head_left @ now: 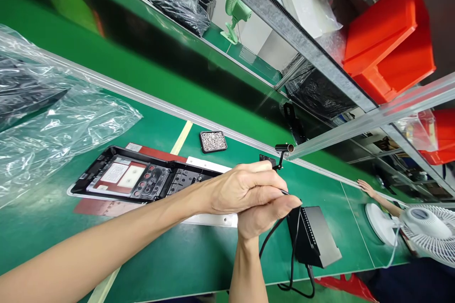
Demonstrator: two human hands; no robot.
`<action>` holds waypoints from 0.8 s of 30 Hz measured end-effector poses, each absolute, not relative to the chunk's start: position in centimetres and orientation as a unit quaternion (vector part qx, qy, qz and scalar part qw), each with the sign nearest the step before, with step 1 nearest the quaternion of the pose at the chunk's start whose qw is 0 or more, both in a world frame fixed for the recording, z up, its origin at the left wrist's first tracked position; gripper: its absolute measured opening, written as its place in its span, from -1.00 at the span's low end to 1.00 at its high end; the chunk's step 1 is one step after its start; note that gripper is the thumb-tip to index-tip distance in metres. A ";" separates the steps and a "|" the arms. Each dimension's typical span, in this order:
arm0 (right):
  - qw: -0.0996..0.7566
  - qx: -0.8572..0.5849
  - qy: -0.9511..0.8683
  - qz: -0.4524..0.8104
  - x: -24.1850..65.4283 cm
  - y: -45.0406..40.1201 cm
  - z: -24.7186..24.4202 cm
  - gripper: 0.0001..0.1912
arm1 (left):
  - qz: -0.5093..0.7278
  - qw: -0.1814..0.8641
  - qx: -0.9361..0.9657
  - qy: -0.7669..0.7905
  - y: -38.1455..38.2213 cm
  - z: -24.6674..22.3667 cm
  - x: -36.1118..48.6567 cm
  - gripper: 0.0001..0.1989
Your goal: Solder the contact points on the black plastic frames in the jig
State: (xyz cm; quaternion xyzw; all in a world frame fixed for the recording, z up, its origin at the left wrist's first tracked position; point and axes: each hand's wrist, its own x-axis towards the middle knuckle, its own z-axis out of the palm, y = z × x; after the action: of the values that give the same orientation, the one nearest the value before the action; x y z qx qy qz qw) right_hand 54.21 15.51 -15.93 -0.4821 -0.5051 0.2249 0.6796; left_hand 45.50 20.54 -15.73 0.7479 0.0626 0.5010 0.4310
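Observation:
My left hand (241,184) and my right hand (261,220) are pressed together over the bench, both closed. A thin black cable (296,227) comes out between the fingers and hangs in a loop towards a black box (320,236); the rest of the grip is hidden. Left of the hands, partly behind my left forearm, lies a long black plastic housing (159,182) on a white and red-brown fixture (227,220). Beyond it sits a small black tray (213,142) filled with tiny metal parts, apparently screws. Just past my fingers stands a small bracket with a metal tube (284,148).
Clear plastic bags (71,128) cover the left side of the green bench (170,265). A metal rail frame (355,128) with red bins (391,42) rises at the right. Another person's hand (368,189) rests near a white fan (423,222). A green fan (234,12) stands behind the divider.

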 end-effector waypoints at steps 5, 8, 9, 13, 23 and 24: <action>0.693 -0.464 -0.511 0.209 54.0 15.6 -15.6 -0.32 | 0.508 0.424 0.748 0.059 20.4 -15.7 45.6 -0.70; 0.698 -0.455 -0.517 0.196 53.9 15.5 -15.6 -0.31 | 0.512 0.427 0.744 0.048 20.3 -15.8 45.6 -0.71; 0.696 -0.459 -0.519 0.186 53.9 15.4 -15.7 -0.31 | 0.513 0.427 0.743 0.045 20.3 -15.8 45.6 -0.71; 0.672 -0.499 -0.530 0.139 54.0 15.3 -15.9 -0.31 | 0.519 0.425 0.740 0.049 20.5 -15.9 45.6 -0.71; 0.663 -0.523 -0.529 0.089 54.0 15.4 -15.5 -0.29 | 0.519 0.421 0.742 0.055 20.5 -16.0 45.7 -0.65; 0.664 -0.526 -0.525 0.083 53.9 15.4 -15.4 -0.30 | 0.520 0.421 0.741 0.054 20.4 -16.0 45.7 -0.64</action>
State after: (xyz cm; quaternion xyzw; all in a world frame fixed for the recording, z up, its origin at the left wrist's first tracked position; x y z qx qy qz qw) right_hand 53.93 15.36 -15.40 -0.5258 -0.5247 0.0832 0.6643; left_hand 45.71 20.43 -16.00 0.7411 0.0545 0.5204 0.4207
